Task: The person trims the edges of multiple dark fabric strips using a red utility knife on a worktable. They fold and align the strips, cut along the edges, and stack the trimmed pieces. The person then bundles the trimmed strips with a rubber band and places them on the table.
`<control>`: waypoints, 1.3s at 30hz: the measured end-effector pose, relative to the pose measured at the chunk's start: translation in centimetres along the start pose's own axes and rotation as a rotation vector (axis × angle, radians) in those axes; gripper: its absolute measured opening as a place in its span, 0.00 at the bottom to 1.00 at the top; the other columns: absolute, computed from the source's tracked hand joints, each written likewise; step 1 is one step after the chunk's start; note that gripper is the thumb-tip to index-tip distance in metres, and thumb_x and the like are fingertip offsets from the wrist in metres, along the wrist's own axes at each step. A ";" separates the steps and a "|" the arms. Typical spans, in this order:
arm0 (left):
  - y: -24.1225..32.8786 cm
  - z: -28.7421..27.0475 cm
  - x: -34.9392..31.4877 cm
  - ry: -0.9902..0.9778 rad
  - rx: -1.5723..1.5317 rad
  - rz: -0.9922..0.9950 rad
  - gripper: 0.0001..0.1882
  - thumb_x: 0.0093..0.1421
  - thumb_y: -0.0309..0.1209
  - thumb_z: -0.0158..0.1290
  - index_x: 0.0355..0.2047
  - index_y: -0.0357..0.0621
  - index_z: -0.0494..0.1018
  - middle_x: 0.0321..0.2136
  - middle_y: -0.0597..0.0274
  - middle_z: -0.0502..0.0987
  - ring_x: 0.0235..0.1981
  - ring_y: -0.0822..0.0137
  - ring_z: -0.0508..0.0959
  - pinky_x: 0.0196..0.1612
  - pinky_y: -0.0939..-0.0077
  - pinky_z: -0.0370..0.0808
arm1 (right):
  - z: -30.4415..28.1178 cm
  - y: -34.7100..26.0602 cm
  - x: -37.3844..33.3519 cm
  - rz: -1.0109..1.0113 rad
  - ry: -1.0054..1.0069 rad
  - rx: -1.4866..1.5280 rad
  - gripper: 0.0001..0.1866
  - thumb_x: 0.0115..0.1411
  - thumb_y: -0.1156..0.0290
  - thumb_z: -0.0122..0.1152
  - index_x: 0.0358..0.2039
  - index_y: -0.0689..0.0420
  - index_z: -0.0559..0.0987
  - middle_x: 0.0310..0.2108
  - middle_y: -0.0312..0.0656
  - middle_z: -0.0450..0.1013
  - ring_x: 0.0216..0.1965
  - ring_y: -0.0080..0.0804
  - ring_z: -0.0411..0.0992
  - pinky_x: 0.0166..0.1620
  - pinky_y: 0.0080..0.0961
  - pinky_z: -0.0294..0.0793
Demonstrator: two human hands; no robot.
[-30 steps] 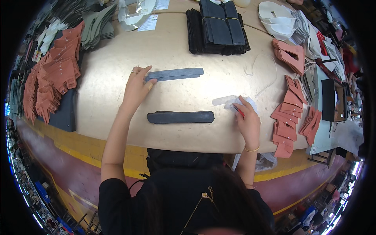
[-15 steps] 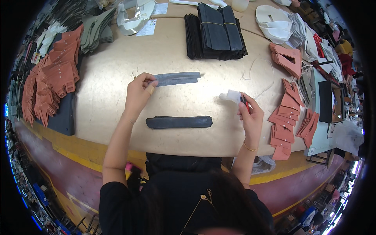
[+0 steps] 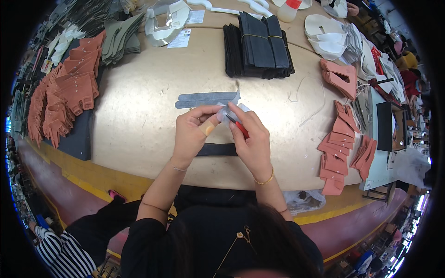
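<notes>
My two hands meet over the middle of the table. My left hand (image 3: 191, 132) pinches a small white translucent piece (image 3: 224, 114) between thumb and fingers. Closed around a small red-handled tool (image 3: 241, 130) with a dark tip, my right hand (image 3: 255, 141) also touches the white piece; my fingers hide which kind of tool it is. Just beyond the fingertips lie flat grey strips (image 3: 199, 98) side by side, one end turned up at the right. A stack of dark strips (image 3: 218, 149) lies nearer me, partly covered by my hands.
Banded black strip bundles (image 3: 262, 44) stand at the back. Salmon-coloured cut pieces (image 3: 76, 85) are piled left, and more salmon pieces (image 3: 336, 157) lie right. A loose white cord (image 3: 317, 109) curls on the table. At lower left is a person in a striped top (image 3: 69, 252).
My left hand has let go of the grey strip and moved right to the white piece. My right hand has come left with the white piece and red tool. A striped top appears lower left.
</notes>
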State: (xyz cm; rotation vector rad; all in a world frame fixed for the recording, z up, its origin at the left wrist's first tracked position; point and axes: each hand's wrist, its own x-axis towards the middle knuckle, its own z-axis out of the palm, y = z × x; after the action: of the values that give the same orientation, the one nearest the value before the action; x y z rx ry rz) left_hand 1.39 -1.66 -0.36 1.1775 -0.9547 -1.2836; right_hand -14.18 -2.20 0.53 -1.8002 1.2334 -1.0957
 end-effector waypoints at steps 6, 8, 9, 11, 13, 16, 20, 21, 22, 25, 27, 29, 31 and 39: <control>-0.8 1.1 -0.2 0.023 -0.047 0.054 0.09 0.59 0.22 0.57 0.40 0.33 0.77 0.36 0.61 0.80 0.36 0.76 0.77 0.42 0.84 0.74 | 0.4 0.3 -0.5 -0.018 0.077 -0.016 0.20 0.55 0.85 0.57 0.49 0.56 0.79 0.26 0.37 0.65 0.23 0.21 0.63 0.27 0.19 0.65; -0.9 1.2 -0.2 0.024 -0.077 0.036 0.09 0.58 0.21 0.57 0.39 0.32 0.77 0.37 0.59 0.79 0.37 0.74 0.77 0.44 0.82 0.74 | 0.7 0.5 -0.6 -0.033 0.113 -0.010 0.20 0.55 0.85 0.57 0.48 0.56 0.79 0.26 0.37 0.65 0.23 0.21 0.63 0.27 0.18 0.64; -0.9 1.3 -0.2 0.024 -0.099 0.028 0.08 0.57 0.21 0.57 0.38 0.32 0.77 0.38 0.58 0.79 0.38 0.73 0.77 0.45 0.81 0.74 | 0.8 0.6 -0.6 -0.035 0.129 -0.010 0.19 0.55 0.85 0.57 0.48 0.56 0.80 0.26 0.36 0.65 0.23 0.21 0.62 0.27 0.18 0.64; -0.8 1.4 -0.2 0.028 -0.080 0.047 0.09 0.58 0.21 0.57 0.40 0.33 0.77 0.36 0.59 0.79 0.38 0.74 0.77 0.44 0.82 0.74 | 0.9 0.8 -0.6 -0.038 0.146 0.012 0.19 0.56 0.85 0.57 0.47 0.56 0.80 0.26 0.36 0.65 0.23 0.20 0.63 0.27 0.17 0.63; -0.6 1.5 -0.2 0.031 -0.080 0.039 0.10 0.58 0.22 0.57 0.41 0.33 0.77 0.35 0.60 0.79 0.38 0.75 0.77 0.44 0.82 0.74 | 0.9 1.1 -0.5 -0.031 0.152 0.044 0.18 0.56 0.85 0.58 0.47 0.56 0.80 0.26 0.35 0.65 0.23 0.19 0.63 0.27 0.16 0.63; -0.3 1.6 -0.1 0.042 -0.123 -0.010 0.11 0.58 0.23 0.58 0.41 0.32 0.77 0.34 0.60 0.79 0.36 0.75 0.77 0.43 0.82 0.74 | 0.8 1.5 -0.4 0.009 0.128 0.126 0.17 0.56 0.84 0.58 0.46 0.57 0.80 0.26 0.35 0.64 0.23 0.18 0.63 0.26 0.16 0.64; 0.2 0.9 0.7 -0.029 -0.115 -0.055 0.11 0.58 0.23 0.57 0.41 0.31 0.76 0.30 0.60 0.79 0.34 0.74 0.78 0.40 0.83 0.74 | 0.1 1.7 -0.6 0.175 0.018 0.409 0.15 0.59 0.80 0.57 0.47 0.59 0.78 0.25 0.34 0.64 0.22 0.17 0.64 0.25 0.16 0.65; 0.3 0.5 0.8 -0.051 -0.057 -0.105 0.11 0.58 0.23 0.57 0.40 0.30 0.76 0.29 0.59 0.79 0.33 0.74 0.78 0.39 0.84 0.74 | -0.2 1.9 -0.8 0.239 -0.017 0.515 0.14 0.59 0.80 0.57 0.47 0.61 0.78 0.25 0.33 0.64 0.22 0.17 0.64 0.24 0.15 0.64; 0.4 0.4 0.8 -0.091 -0.100 -0.084 0.11 0.57 0.22 0.57 0.40 0.30 0.76 0.29 0.58 0.79 0.32 0.73 0.78 0.39 0.82 0.75 | -0.5 2.0 -0.9 0.285 -0.044 0.600 0.14 0.60 0.79 0.57 0.47 0.61 0.77 0.25 0.32 0.64 0.22 0.16 0.64 0.23 0.14 0.64; 0.8 -0.4 0.5 -0.118 -0.130 -0.117 0.11 0.57 0.22 0.57 0.40 0.30 0.75 0.29 0.55 0.79 0.29 0.69 0.79 0.37 0.79 0.77 | -2.5 2.9 -1.5 0.453 -0.102 0.861 0.16 0.59 0.79 0.58 0.49 0.63 0.75 0.28 0.31 0.66 0.21 0.15 0.63 0.20 0.12 0.60; 1.3 -1.2 0.0 -0.085 -0.129 -0.107 0.11 0.57 0.22 0.56 0.40 0.30 0.75 0.28 0.54 0.79 0.28 0.68 0.80 0.35 0.78 0.78 | -4.3 4.0 -1.9 0.451 0.047 0.984 0.18 0.59 0.79 0.57 0.51 0.60 0.74 0.27 0.33 0.68 0.20 0.16 0.64 0.20 0.12 0.60; 1.9 -2.5 -0.9 -0.064 -0.090 -0.168 0.10 0.58 0.22 0.56 0.40 0.30 0.75 0.28 0.54 0.79 0.28 0.68 0.80 0.35 0.79 0.78 | -7.2 5.1 -2.8 0.413 0.205 1.026 0.19 0.60 0.80 0.55 0.52 0.59 0.73 0.27 0.34 0.69 0.20 0.17 0.63 0.20 0.13 0.61; 2.4 -4.3 -2.1 -0.072 -0.026 -0.227 0.10 0.58 0.23 0.55 0.39 0.29 0.76 0.28 0.53 0.79 0.30 0.66 0.81 0.35 0.79 0.79 | -10.6 6.1 -3.8 0.352 0.313 1.028 0.19 0.60 0.81 0.53 0.53 0.58 0.71 0.28 0.34 0.70 0.20 0.18 0.63 0.20 0.13 0.62; 0.6 -8.5 -5.6 -0.009 0.166 -0.460 0.10 0.58 0.21 0.55 0.39 0.28 0.75 0.28 0.54 0.78 0.28 0.65 0.82 0.32 0.77 0.80 | -17.4 8.0 -8.1 0.280 0.537 0.865 0.16 0.63 0.80 0.49 0.52 0.57 0.70 0.32 0.35 0.70 0.23 0.17 0.63 0.21 0.11 0.63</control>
State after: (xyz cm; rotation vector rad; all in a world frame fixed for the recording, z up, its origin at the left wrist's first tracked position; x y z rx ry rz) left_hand 9.34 4.74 -0.80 1.5850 -0.8354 -1.5917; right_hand -34.48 1.64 -1.46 -0.6857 0.9998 -1.6603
